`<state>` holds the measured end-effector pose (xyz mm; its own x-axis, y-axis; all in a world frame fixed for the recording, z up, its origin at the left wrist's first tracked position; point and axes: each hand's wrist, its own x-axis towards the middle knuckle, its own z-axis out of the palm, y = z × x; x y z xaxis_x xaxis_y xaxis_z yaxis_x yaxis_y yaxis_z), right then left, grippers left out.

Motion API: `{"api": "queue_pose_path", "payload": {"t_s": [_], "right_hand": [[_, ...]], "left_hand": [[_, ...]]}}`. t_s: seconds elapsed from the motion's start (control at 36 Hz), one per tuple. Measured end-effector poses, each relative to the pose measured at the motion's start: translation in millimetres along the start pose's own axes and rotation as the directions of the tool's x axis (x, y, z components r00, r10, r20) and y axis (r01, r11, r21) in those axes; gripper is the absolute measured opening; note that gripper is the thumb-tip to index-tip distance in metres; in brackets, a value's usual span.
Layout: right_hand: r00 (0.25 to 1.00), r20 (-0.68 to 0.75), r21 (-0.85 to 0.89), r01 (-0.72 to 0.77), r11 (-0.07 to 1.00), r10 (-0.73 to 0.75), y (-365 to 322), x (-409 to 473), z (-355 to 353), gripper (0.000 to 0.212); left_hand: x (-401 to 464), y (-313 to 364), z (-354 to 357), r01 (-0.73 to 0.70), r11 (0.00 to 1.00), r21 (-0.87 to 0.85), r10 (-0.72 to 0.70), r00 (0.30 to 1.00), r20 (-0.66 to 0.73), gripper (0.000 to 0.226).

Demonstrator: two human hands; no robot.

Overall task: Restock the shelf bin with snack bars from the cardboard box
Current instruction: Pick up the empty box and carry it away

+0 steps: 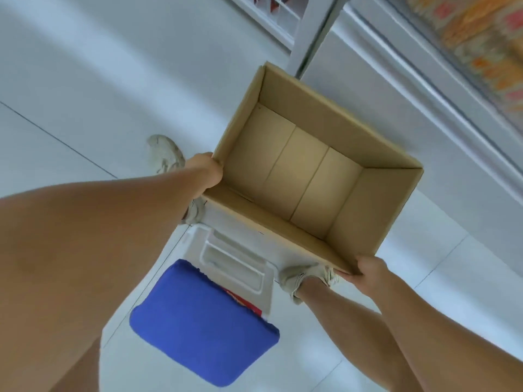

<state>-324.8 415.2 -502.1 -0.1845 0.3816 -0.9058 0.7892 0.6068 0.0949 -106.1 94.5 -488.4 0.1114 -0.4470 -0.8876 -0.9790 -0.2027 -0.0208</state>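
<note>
An open cardboard box (308,176) hangs in the air in front of me, tilted, and its inside shows only bare cardboard. My left hand (205,172) grips the box's near-left corner, fingers curled over the rim. My right hand (368,274) holds the near-right corner from below and outside. No snack bars show inside the box. A white shelf unit (268,18) with red packaging stands at the top of the view, blurred.
Below the box stands a white plastic stool (235,258) with a blue cushion (198,321) lying over its near part. My feet in pale shoes (308,277) stand on the white tiled floor. A cabinet with orange goods (481,38) runs along the right.
</note>
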Motion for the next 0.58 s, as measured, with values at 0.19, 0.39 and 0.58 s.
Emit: {"api": "queue_pose_path", "payload": {"t_s": [0.19,0.39,0.58], "right_hand": [[0.994,-0.072,-0.152,0.064,0.986,-0.076,-22.8,-117.3,-6.3,0.043],[0.987,0.040,-0.405,0.161,0.900,-0.159,-60.3,-294.1,83.4,0.041],[0.956,0.113,-0.675,0.273,0.685,-0.269,-84.5,-441.5,219.1,0.040]], "left_hand": [[-68.7,-33.4,-92.9,-0.070,0.997,-0.018,0.070,0.998,-0.003,0.040],[-123.1,-124.2,-239.0,0.024,0.830,-0.557,-0.020,1.000,0.013,0.039],[-157.0,-246.3,-346.9,0.162,0.657,-0.736,-0.226,0.974,0.013,0.050]]}}
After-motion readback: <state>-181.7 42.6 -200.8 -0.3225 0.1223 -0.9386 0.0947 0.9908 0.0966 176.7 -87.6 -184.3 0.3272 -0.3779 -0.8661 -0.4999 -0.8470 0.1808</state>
